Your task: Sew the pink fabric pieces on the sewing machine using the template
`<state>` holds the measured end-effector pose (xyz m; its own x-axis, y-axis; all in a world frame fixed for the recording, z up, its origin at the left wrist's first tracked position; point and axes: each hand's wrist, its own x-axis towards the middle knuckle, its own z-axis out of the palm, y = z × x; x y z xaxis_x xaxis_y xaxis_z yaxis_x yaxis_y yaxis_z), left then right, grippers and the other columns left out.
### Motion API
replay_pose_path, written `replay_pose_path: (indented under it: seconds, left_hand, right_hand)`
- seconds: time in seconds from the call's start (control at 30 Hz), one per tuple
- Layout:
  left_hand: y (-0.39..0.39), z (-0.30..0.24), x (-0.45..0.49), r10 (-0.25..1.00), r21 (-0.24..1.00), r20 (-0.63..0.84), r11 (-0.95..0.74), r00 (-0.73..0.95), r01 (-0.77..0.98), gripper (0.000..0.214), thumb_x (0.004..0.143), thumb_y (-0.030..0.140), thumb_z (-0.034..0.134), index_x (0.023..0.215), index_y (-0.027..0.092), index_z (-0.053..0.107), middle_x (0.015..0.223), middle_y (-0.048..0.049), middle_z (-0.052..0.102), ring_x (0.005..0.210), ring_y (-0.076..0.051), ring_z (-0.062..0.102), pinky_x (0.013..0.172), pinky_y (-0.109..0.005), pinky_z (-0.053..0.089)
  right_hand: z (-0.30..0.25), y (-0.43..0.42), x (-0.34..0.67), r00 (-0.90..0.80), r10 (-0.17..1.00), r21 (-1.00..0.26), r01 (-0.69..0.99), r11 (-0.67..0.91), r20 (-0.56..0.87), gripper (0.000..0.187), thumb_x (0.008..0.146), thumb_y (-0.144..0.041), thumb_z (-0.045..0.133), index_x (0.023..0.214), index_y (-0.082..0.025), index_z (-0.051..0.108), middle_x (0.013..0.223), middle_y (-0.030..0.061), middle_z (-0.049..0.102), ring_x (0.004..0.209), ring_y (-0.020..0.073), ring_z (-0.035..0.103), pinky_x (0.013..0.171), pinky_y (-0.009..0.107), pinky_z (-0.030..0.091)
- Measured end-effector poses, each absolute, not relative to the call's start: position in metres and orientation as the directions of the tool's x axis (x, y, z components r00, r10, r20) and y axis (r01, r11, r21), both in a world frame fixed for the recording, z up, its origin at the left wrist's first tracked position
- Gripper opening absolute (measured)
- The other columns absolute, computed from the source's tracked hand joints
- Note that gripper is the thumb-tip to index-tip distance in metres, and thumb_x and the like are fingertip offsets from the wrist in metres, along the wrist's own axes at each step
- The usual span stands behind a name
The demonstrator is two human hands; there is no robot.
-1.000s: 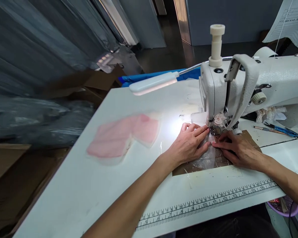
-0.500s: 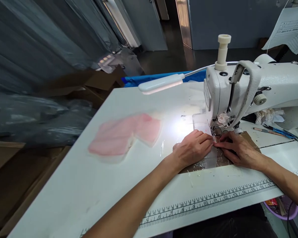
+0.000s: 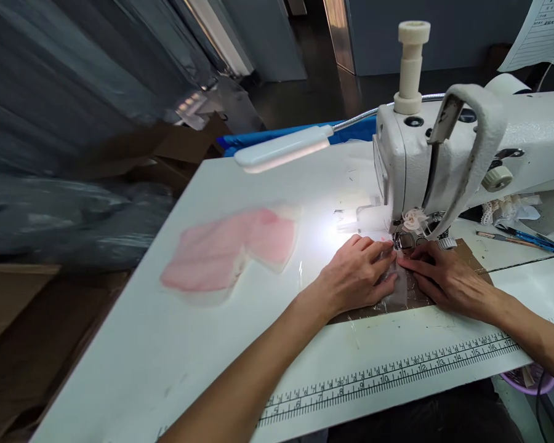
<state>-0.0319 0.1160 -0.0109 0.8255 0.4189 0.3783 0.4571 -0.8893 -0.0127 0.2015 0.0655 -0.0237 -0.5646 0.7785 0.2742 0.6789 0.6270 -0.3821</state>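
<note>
Both my hands rest by the needle of a white sewing machine (image 3: pixel 447 154). My left hand (image 3: pixel 355 277) lies flat, fingers stretched toward the presser foot (image 3: pixel 399 241), pressing on a small pale, partly see-through piece of fabric (image 3: pixel 397 290). My right hand (image 3: pixel 443 278) lies flat on the other side of the piece, fingertips touching it just in front of the foot. The piece sits on a brown plate (image 3: pixel 471 253) set into the white table (image 3: pixel 166 357). A small cream rosette (image 3: pixel 413 218) sits at the machine's head above the foot.
Pink fabric pieces (image 3: pixel 231 249) lie on the table to the left. A white gooseneck lamp (image 3: pixel 281 147) shines on the needle area. A printed ruler (image 3: pixel 397 378) runs along the front edge. Pens and tools (image 3: pixel 521 237) and lace (image 3: pixel 508 209) lie behind the machine arm. Cardboard boxes (image 3: pixel 184 154) stand beyond.
My left hand's fingers, curled half a second ago, are stretched flat toward the foot again. My right hand stays put. The view has shifted slightly.
</note>
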Motion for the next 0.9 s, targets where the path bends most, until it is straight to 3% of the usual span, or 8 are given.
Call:
replay_pose_path:
  seconds: [0.23, 0.37, 0.53, 0.7, 0.9]
  left_hand:
    - [0.119, -0.012, -0.027, 0.511, -0.013, 0.377, -0.831, 0.772, 0.557, 0.035, 0.098, 0.036, 0.043, 0.107, 0.016, 0.07, 0.098, -0.0107, 0.07, 0.08, -0.021, 0.06, 0.072, -0.037, 0.048]
    - [0.121, -0.014, -0.024, 0.547, -0.004, 0.385, -0.805, 0.743, 0.594, 0.034, 0.098, 0.037, 0.044, 0.11, 0.017, 0.069, 0.101, -0.0104, 0.07, 0.083, -0.022, 0.06, 0.075, -0.039, 0.048]
    - [0.126, -0.018, -0.026, 0.546, 0.019, 0.421, -0.804, 0.724, 0.595, 0.029, 0.097, 0.036, 0.049, 0.11, 0.018, 0.068, 0.105, -0.0097, 0.069, 0.088, -0.022, 0.063, 0.075, -0.039, 0.05]
    - [0.131, -0.008, -0.037, 0.494, 0.044, 0.477, -0.839, 0.727, 0.542, 0.028, 0.099, 0.036, 0.051, 0.114, 0.016, 0.064, 0.105, -0.0111, 0.068, 0.088, -0.021, 0.065, 0.071, -0.038, 0.054]
    - [0.118, 0.006, -0.036, 0.437, 0.188, 0.407, -0.9, 0.802, 0.394, 0.022, 0.1, 0.022, 0.047, 0.096, 0.015, 0.068, 0.093, -0.007, 0.071, 0.081, -0.017, 0.067, 0.069, -0.033, 0.057]
  right_hand:
    - [-0.024, 0.064, 0.2, -0.535, 0.803, -0.405, 0.695, 0.595, 0.261, 0.04, 0.103, -0.03, 0.037, 0.135, -0.024, 0.058, 0.118, 0.0146, 0.053, 0.101, 0.0237, 0.057, 0.091, 0.046, 0.054]
    - [-0.025, 0.066, 0.201, -0.53, 0.812, -0.408, 0.704, 0.582, 0.244, 0.041, 0.102, -0.031, 0.038, 0.137, -0.024, 0.057, 0.114, 0.0146, 0.054, 0.102, 0.0253, 0.056, 0.09, 0.047, 0.054]
    - [-0.013, 0.068, 0.205, -0.528, 0.818, -0.536, 0.633, 0.558, 0.228, 0.039, 0.101, -0.029, 0.041, 0.134, -0.023, 0.06, 0.113, 0.0133, 0.056, 0.102, 0.0236, 0.059, 0.094, 0.045, 0.053]
    - [0.0, 0.073, 0.213, -0.438, 0.877, -0.668, 0.594, 0.448, 0.198, 0.034, 0.096, -0.026, 0.047, 0.124, -0.023, 0.067, 0.104, 0.0093, 0.062, 0.086, 0.0188, 0.062, 0.083, 0.038, 0.055]
    - [0.001, 0.074, 0.212, -0.384, 0.903, -0.682, 0.609, 0.404, 0.192, 0.031, 0.094, -0.025, 0.05, 0.118, -0.021, 0.07, 0.1, 0.0077, 0.064, 0.078, 0.0157, 0.06, 0.073, 0.031, 0.052]
